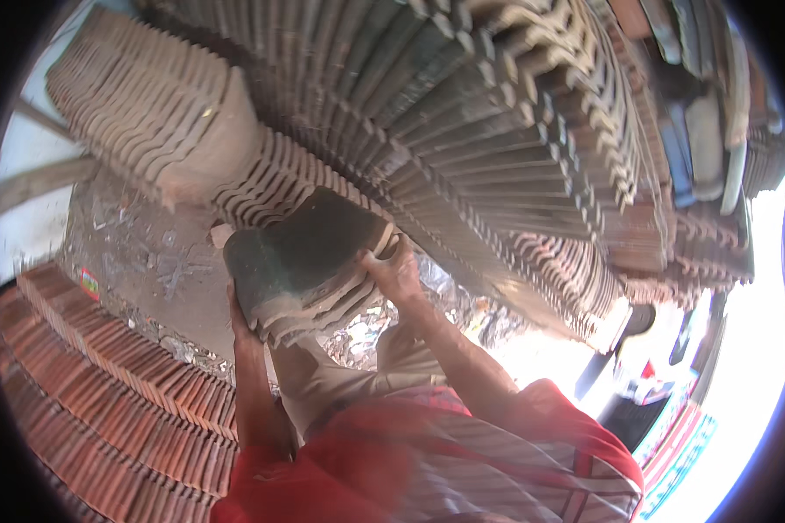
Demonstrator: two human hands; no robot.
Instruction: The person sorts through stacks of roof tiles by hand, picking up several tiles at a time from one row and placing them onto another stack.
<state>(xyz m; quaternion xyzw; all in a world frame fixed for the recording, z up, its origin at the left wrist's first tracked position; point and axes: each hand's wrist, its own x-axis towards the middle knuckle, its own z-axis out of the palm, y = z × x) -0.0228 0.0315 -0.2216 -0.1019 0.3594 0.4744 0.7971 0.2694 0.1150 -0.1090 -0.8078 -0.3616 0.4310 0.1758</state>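
Slantwise, held tile stack (310, 240), long axis toward upper right

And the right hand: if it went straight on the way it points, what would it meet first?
The right hand would first press into the dark curved tiles it already grips; beyond them, probably the row of stacked tiles, though depth is unclear.

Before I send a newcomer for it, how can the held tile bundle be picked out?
Start at the tall grey tile stacks. Between those and the red shirt, left hand and right hand grip the bundle. Unlike those stacks, it is held, dark face on top.
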